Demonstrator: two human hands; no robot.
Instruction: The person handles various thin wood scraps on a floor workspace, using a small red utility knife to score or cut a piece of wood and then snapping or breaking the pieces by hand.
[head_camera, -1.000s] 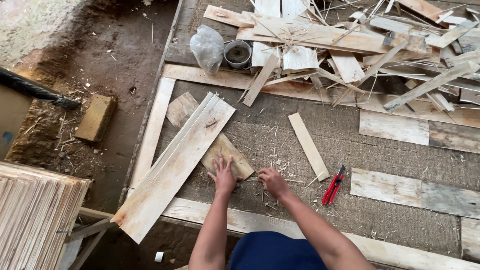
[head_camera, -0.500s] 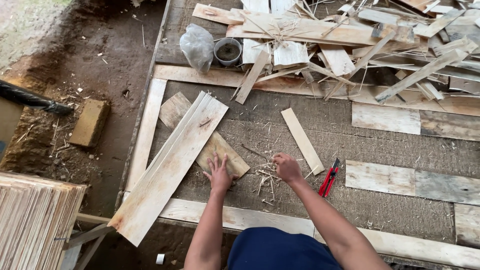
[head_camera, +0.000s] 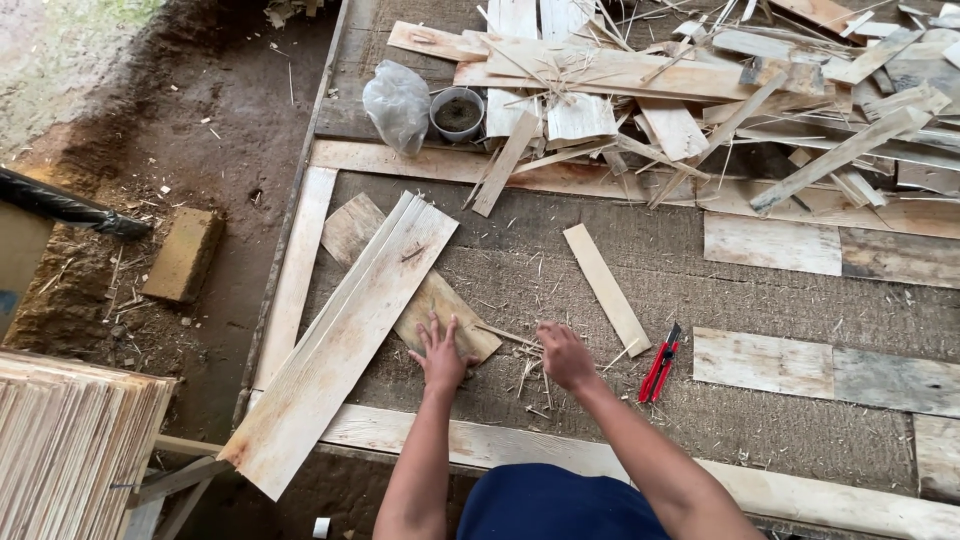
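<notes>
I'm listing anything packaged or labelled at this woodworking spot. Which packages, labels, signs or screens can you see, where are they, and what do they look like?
Crumpled clear plastic bag: top centre, at the edge of the pile of wood offcuts, knotted, greyish-translucent, contents unclear.
Small round grey pot: right beside the bag, open-topped, dark inside.
No labels, signs or screens show.

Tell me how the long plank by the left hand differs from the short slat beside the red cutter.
The plank is far longer and wider than the slat. The plank leans up to the right; the slat leans up to the left. The plank overlaps a small board; the slat lies alone. Both are pale bare wood, lying flat.
</notes>
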